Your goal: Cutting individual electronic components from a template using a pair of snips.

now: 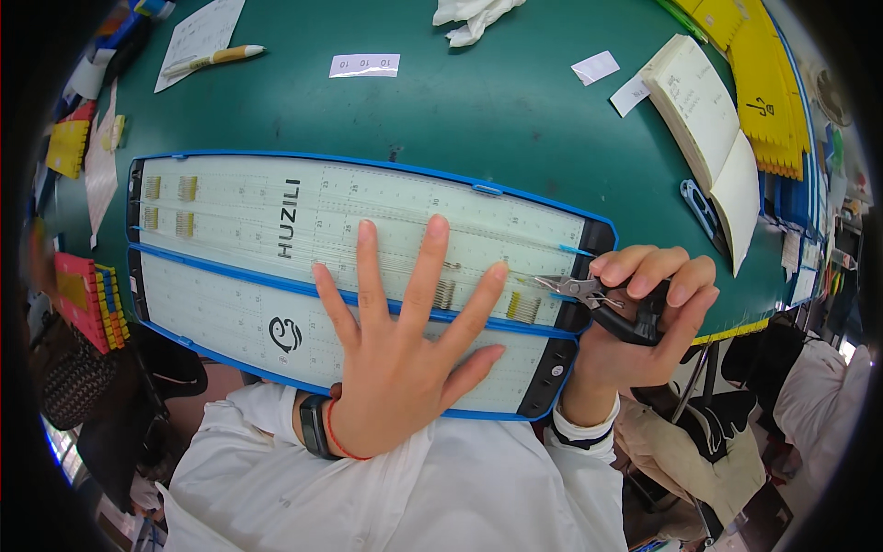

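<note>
A long, shallow fishing-line case (221,299) with a blue rim lies unfolded before me, its two pale, ruled panels side by side. Fine, clear strands run along the farther panel. My left hand (395,345) spreads over the case with its fingers apart, fingertips at the strands. At the case's right end, my right hand (618,361) is closed around small pliers (581,289) with black handles. Their metal jaws point left, over the panel; whether they grip a strand is too fine to tell. Just below the jaws sits a small row of yellowish coils (524,307).
Beyond the case, a printed white strip (364,65), a pen (216,59) on paper and crumpled tissue (474,18) lie on the green table (276,106). An open notebook (704,120), a blue cutter (704,210) and yellow boards (763,92) occupy the right; pink boards (78,290) stand left.
</note>
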Demonstrator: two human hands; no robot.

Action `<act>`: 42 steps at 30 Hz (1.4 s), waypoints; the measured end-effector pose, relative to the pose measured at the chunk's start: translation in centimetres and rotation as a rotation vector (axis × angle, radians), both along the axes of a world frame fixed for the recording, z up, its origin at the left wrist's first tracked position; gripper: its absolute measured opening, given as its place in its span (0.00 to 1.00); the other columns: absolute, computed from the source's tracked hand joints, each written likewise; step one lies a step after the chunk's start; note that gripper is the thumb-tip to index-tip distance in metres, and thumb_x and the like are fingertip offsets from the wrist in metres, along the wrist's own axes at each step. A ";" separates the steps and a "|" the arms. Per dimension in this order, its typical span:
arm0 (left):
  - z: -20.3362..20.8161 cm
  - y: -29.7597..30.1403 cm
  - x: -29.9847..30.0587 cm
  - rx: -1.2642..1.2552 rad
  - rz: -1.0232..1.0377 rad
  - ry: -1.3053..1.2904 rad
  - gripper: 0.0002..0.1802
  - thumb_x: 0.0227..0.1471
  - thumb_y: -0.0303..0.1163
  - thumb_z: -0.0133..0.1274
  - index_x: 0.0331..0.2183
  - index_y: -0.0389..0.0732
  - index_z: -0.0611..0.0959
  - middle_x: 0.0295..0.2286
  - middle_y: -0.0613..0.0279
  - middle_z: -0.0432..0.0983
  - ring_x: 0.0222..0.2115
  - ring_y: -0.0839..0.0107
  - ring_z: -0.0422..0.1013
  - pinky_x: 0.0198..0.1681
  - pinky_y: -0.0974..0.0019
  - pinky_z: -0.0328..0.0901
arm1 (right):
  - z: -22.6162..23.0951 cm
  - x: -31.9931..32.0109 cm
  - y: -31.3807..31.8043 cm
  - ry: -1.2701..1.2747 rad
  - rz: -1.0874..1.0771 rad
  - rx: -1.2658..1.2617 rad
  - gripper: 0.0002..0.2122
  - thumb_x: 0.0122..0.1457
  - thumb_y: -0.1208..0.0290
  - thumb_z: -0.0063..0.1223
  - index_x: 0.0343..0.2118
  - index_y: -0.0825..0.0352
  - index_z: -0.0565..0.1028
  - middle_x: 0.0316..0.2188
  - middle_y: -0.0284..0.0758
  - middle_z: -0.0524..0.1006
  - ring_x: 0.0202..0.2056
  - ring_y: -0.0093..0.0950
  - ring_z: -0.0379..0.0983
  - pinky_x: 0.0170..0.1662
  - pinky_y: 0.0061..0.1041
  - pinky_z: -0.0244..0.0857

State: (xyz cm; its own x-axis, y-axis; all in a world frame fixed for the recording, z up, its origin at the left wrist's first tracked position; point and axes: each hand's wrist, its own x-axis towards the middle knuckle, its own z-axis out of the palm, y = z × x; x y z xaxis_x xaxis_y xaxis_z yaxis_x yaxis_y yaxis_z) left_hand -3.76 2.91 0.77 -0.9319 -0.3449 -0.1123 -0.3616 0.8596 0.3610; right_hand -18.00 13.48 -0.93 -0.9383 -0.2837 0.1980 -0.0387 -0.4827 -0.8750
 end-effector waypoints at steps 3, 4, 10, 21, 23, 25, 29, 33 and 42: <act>0.0 0.0 0.1 -0.013 -0.004 0.010 0.34 0.40 0.50 0.60 0.53 0.61 0.75 0.61 0.47 0.48 0.60 0.33 0.39 0.55 0.26 0.28 | 0.1 -0.1 0.0 0.009 0.024 0.023 0.16 0.68 0.58 0.18 0.29 0.61 0.56 0.21 0.37 0.66 0.23 0.36 0.71 0.31 0.36 0.71; 0.0 0.0 0.1 -0.013 -0.005 0.010 0.34 0.40 0.50 0.60 0.53 0.61 0.75 0.61 0.47 0.48 0.60 0.33 0.39 0.55 0.26 0.28 | 0.0 -0.1 0.0 0.007 0.026 0.024 0.16 0.68 0.58 0.18 0.29 0.61 0.56 0.21 0.37 0.66 0.23 0.36 0.71 0.31 0.36 0.71; 0.1 0.1 -0.1 -0.010 -0.006 -0.001 0.34 0.40 0.49 0.60 0.53 0.60 0.75 0.61 0.46 0.49 0.60 0.32 0.40 0.55 0.26 0.29 | -0.3 -0.1 0.9 0.003 -0.053 -0.005 0.15 0.69 0.59 0.19 0.28 0.60 0.56 0.18 0.35 0.64 0.19 0.31 0.67 0.28 0.33 0.69; 0.1 0.1 0.0 -0.028 -0.002 0.003 0.34 0.40 0.49 0.59 0.53 0.61 0.75 0.61 0.47 0.50 0.60 0.33 0.41 0.56 0.28 0.29 | -0.1 0.0 0.8 -0.001 -0.106 0.006 0.15 0.68 0.59 0.20 0.28 0.60 0.56 0.17 0.34 0.62 0.17 0.27 0.63 0.25 0.31 0.67; 0.1 0.2 0.0 -0.035 -0.008 -0.001 0.33 0.41 0.51 0.58 0.52 0.61 0.75 0.61 0.47 0.50 0.60 0.33 0.42 0.56 0.28 0.29 | -0.1 0.0 0.9 0.003 -0.109 0.005 0.15 0.68 0.59 0.20 0.28 0.60 0.56 0.17 0.34 0.62 0.17 0.27 0.63 0.25 0.31 0.67; 0.0 0.1 0.0 -0.041 -0.006 -0.003 0.33 0.41 0.51 0.57 0.52 0.62 0.75 0.61 0.47 0.50 0.60 0.33 0.42 0.56 0.28 0.29 | -0.3 0.1 0.8 0.005 -0.104 -0.003 0.15 0.68 0.59 0.20 0.28 0.60 0.56 0.17 0.34 0.62 0.17 0.28 0.63 0.26 0.31 0.68; 0.0 0.0 -0.1 -0.044 -0.015 -0.004 0.33 0.42 0.52 0.57 0.53 0.62 0.74 0.61 0.47 0.49 0.60 0.33 0.41 0.56 0.28 0.29 | -0.1 0.0 0.7 0.011 -0.092 -0.004 0.15 0.68 0.59 0.20 0.28 0.60 0.56 0.18 0.35 0.63 0.17 0.29 0.64 0.25 0.31 0.68; 0.2 0.1 0.0 -0.038 -0.017 -0.025 0.34 0.42 0.52 0.57 0.54 0.62 0.73 0.61 0.47 0.49 0.60 0.33 0.41 0.56 0.27 0.29 | -0.3 -0.1 0.7 0.026 -0.062 0.005 0.15 0.68 0.59 0.20 0.28 0.61 0.56 0.18 0.36 0.63 0.18 0.30 0.66 0.26 0.32 0.69; 0.0 0.2 -0.1 -0.003 -0.011 0.003 0.37 0.39 0.49 0.59 0.55 0.61 0.72 0.61 0.35 0.43 0.60 0.30 0.37 0.55 0.25 0.30 | -0.3 -0.1 0.7 0.035 -0.043 0.011 0.15 0.68 0.59 0.20 0.28 0.61 0.56 0.19 0.37 0.64 0.18 0.31 0.66 0.27 0.33 0.70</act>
State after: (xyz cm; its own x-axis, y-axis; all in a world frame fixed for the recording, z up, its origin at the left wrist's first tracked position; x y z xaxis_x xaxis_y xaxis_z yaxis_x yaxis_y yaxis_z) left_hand -3.83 3.07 0.79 -0.9359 -0.3353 -0.1082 -0.3513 0.8644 0.3598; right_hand -18.15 14.22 -1.27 -0.9422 -0.2457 0.2280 -0.0899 -0.4701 -0.8780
